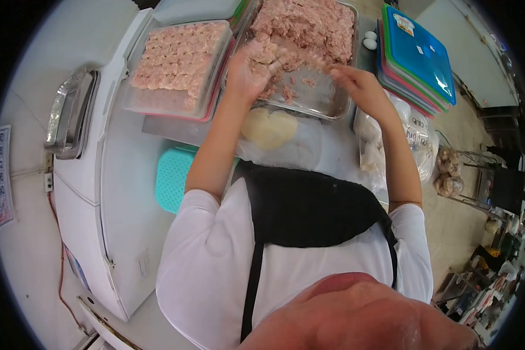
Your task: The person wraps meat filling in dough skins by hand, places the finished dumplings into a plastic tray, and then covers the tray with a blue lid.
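Minced meat is piled in the far part of a metal tray on the worktop; the near part has only loose bits and smears on it. Left hand is over the tray's left side, palm turned up, fingers curled around a small pale lump; it's kinda blurry so I can't say exactly what that is. Right hand is over the right side, thumb and fingertips close together; can't tell if they're pinching anything.

Just left of the tray there's a clear container with rows of dumplings, near row only partly filled; round pale wrappers sit on plastic closer to the person; turquoise basket is by the left forearm; plastic bags are next to the right forearm; two eggs are between the tray and a stack of coloured lids, blue on top.
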